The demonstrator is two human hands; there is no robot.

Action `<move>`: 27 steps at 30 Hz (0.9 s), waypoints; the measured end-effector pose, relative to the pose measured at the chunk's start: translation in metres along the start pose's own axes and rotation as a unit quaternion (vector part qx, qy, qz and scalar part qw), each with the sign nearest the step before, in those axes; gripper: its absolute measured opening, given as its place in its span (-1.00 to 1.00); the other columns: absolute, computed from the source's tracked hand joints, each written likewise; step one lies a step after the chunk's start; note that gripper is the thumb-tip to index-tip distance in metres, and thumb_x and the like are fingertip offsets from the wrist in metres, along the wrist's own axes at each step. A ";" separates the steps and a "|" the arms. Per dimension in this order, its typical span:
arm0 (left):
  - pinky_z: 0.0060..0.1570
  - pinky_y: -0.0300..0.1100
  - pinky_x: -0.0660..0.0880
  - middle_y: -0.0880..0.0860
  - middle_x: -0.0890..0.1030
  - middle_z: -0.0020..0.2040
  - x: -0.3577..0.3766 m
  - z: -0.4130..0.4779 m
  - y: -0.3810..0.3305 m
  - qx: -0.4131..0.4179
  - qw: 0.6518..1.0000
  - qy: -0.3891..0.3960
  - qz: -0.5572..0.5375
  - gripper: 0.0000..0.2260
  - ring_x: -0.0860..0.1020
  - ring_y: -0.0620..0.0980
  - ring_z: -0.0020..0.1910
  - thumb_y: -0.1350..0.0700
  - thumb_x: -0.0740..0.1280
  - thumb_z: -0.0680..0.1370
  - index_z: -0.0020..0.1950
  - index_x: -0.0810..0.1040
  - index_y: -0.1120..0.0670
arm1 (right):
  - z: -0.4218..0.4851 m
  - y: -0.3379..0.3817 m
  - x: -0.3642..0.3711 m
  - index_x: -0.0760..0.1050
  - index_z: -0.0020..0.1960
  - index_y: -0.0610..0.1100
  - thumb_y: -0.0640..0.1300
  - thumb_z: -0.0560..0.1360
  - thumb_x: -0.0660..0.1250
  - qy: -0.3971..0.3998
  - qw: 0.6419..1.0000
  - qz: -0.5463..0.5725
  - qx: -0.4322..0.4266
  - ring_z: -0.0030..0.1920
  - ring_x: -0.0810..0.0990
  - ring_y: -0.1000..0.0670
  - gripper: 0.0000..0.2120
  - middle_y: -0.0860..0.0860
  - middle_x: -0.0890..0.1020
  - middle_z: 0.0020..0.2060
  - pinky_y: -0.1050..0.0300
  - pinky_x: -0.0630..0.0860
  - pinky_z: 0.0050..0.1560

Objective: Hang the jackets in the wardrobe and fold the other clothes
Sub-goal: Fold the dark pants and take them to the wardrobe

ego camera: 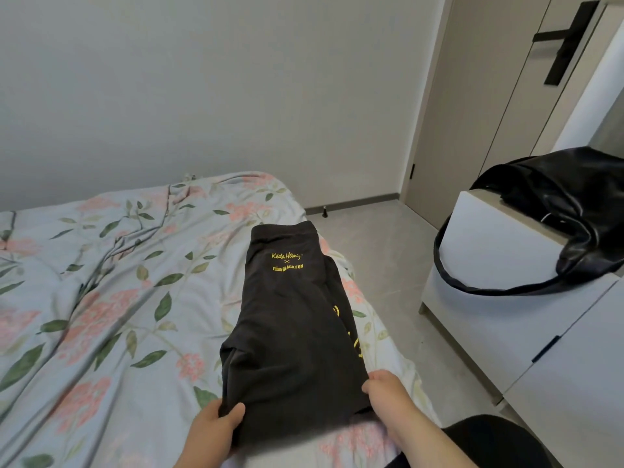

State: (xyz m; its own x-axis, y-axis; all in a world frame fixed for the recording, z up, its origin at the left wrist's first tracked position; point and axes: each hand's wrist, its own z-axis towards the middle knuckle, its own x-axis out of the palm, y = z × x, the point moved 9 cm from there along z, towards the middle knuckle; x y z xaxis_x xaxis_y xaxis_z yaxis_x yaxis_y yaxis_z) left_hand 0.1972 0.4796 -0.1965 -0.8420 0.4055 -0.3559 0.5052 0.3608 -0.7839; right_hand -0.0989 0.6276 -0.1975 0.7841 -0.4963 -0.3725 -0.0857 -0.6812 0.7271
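A pair of black trousers (290, 319) with yellow lettering lies lengthwise on the floral bedspread (111, 292), waistband at the far end. My left hand (211, 430) grips the near left corner of the trousers, thumb on top. My right hand (388, 396) pinches the near right corner. The near end is lifted slightly off the bed.
A white cabinet (499, 319) stands to the right of the bed with a black leather bag (567, 204) slumped on top. Beige wardrobe doors (479, 106) with black handles fill the far right. Grey tiled floor (381, 251) runs between bed and cabinet.
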 end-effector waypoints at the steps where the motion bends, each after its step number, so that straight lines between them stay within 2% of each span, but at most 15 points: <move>1: -0.01 0.12 0.59 0.25 0.62 -0.01 -0.005 -0.003 0.002 -0.014 0.999 -0.006 -0.048 -0.84 0.60 0.23 -0.05 0.17 0.38 0.57 0.03 0.55 0.27 | -0.004 0.003 -0.002 0.40 -0.20 -0.21 -0.33 0.46 0.16 -0.005 1.000 0.014 -0.019 -0.24 0.49 -0.07 -0.90 -0.09 0.51 -0.24 0.16 0.36 -0.25; 3: -0.26 0.05 0.60 0.31 0.58 -0.14 -0.013 -0.010 0.001 -0.008 0.995 -0.026 -0.095 -0.83 0.60 0.21 -0.25 0.18 0.34 0.60 -0.03 0.48 0.30 | -0.014 0.008 -0.006 0.33 -0.17 -0.15 -0.32 0.49 0.16 -0.022 0.998 0.033 -0.044 -0.28 0.39 -0.04 -0.89 -0.07 0.42 -0.25 0.13 0.35 -0.28; 6: -0.43 -0.12 0.51 0.33 0.60 -0.27 -0.020 -0.024 -0.005 0.020 0.988 -0.050 -0.148 -0.99 0.52 0.12 -0.49 0.21 0.29 0.61 0.00 0.50 0.13 | -0.032 0.007 -0.012 0.37 -0.01 -0.10 -0.23 0.58 0.15 -0.034 0.995 0.079 -0.047 -0.27 0.49 -0.01 -0.94 -0.08 0.50 -0.10 0.17 0.49 -0.42; 9: -0.45 -0.12 0.50 0.25 0.62 -0.28 -0.024 -0.042 -0.013 0.049 0.984 -0.052 -0.162 -0.76 0.49 0.12 -0.51 0.29 0.28 0.56 0.02 0.54 -0.07 | -0.052 0.006 -0.021 0.39 0.04 -0.03 -0.16 0.61 0.11 -0.036 0.995 0.059 -0.067 -0.36 0.47 0.01 -0.89 -0.09 0.51 -0.16 0.17 0.43 -0.43; 12: -0.43 -0.09 0.55 0.13 0.64 -0.19 -0.020 -0.067 -0.014 0.073 0.987 -0.017 -0.143 -0.60 0.55 0.15 -0.42 0.33 0.25 0.54 0.01 0.63 -0.18 | -0.075 0.001 -0.033 0.44 0.05 0.04 -0.10 0.62 0.12 -0.035 0.995 0.025 -0.093 -0.39 0.39 0.01 -0.87 -0.04 0.48 -0.25 0.18 0.36 -0.43; 14: -0.46 -0.15 0.50 0.17 0.65 -0.24 -0.016 -0.085 -0.007 0.059 0.988 0.032 -0.140 -0.66 0.54 0.15 -0.44 0.35 0.22 0.55 -0.01 0.69 -0.01 | -0.089 -0.003 -0.035 0.49 0.09 0.05 -0.12 0.62 0.14 0.001 0.994 0.064 -0.093 -0.50 0.30 0.04 -0.83 -0.05 0.49 -0.25 0.19 0.28 -0.49; 16: -0.50 -0.21 0.41 0.24 0.57 -0.34 -0.011 -0.102 0.001 0.038 0.983 0.098 -0.150 -0.79 0.49 0.12 -0.50 0.36 0.20 0.54 -0.04 0.62 0.20 | -0.103 -0.008 -0.030 0.55 0.12 0.00 -0.18 0.62 0.16 0.075 0.983 0.143 -0.083 -0.57 0.19 0.05 -0.78 -0.04 0.50 -0.29 0.23 0.17 -0.54; 17: -0.50 -0.22 0.40 0.24 0.54 -0.35 -0.010 -0.110 0.003 0.028 0.978 0.124 -0.165 -0.84 0.48 0.11 -0.50 0.36 0.21 0.52 -0.06 0.58 0.23 | -0.109 -0.008 -0.028 0.57 0.13 -0.03 -0.22 0.61 0.18 0.114 0.972 0.187 -0.080 -0.59 0.17 0.07 -0.77 -0.03 0.48 -0.36 0.26 0.13 -0.55; 19: -0.47 -0.19 0.48 0.24 0.56 -0.29 -0.012 -0.123 0.002 0.013 0.962 0.163 -0.220 -0.89 0.55 0.14 -0.44 0.30 0.29 0.46 -0.11 0.60 0.22 | -0.120 -0.008 -0.028 0.62 0.13 -0.06 -0.25 0.61 0.22 0.164 0.951 0.249 -0.079 -0.61 0.22 0.08 -0.76 -0.02 0.45 -0.45 0.29 0.16 -0.58; 21: -0.36 -0.11 0.59 0.24 0.63 -0.18 -0.016 -0.127 -0.002 0.005 0.944 0.186 -0.274 -0.87 0.65 0.19 -0.28 0.23 0.34 0.36 -0.17 0.65 0.23 | -0.126 -0.007 -0.032 0.63 0.13 -0.09 -0.25 0.62 0.22 0.177 0.937 0.289 -0.083 -0.56 0.36 0.05 -0.77 -0.09 0.53 -0.37 0.26 0.30 -0.57; 24: -0.19 0.06 0.63 0.33 0.65 0.02 -0.016 -0.120 -0.007 -0.021 0.898 0.219 -0.381 -0.71 0.66 0.30 0.00 0.27 0.13 0.34 -0.07 0.57 0.30 | -0.129 -0.005 -0.036 0.56 0.19 -0.22 -0.32 0.61 0.11 0.188 0.916 0.343 -0.091 -0.32 0.59 -0.09 -0.71 -0.19 0.63 -0.19 0.12 0.50 -0.36; 25: -0.12 0.09 0.62 0.34 0.64 0.08 -0.016 -0.115 -0.010 -0.017 0.895 0.227 -0.384 -0.64 0.64 0.28 0.08 0.32 0.07 0.33 0.02 0.53 0.30 | -0.129 -0.005 -0.036 0.55 0.20 -0.25 -0.37 0.56 0.08 0.192 0.909 0.358 -0.092 -0.20 0.64 -0.14 -0.66 -0.21 0.66 -0.11 0.08 0.51 -0.28; 27: -0.07 0.04 0.58 0.23 0.66 0.13 -0.019 -0.107 -0.018 0.032 0.931 0.223 -0.287 -0.56 0.64 0.13 0.13 0.45 0.05 0.39 0.17 0.52 0.24 | -0.127 -0.004 -0.038 0.56 0.20 -0.21 -0.46 0.48 0.08 0.180 0.917 0.339 -0.109 -0.02 0.68 -0.14 -0.57 -0.18 0.69 0.02 0.09 0.52 -0.20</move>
State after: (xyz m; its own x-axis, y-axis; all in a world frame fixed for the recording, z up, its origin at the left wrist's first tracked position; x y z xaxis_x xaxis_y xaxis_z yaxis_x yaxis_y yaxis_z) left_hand 0.2246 0.5553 -0.1212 -0.8006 0.4749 0.3654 -0.0275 0.5800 -0.8141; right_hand -0.0497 0.7174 -0.1127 0.7514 -0.5295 0.3938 -0.5349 -0.1393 0.8333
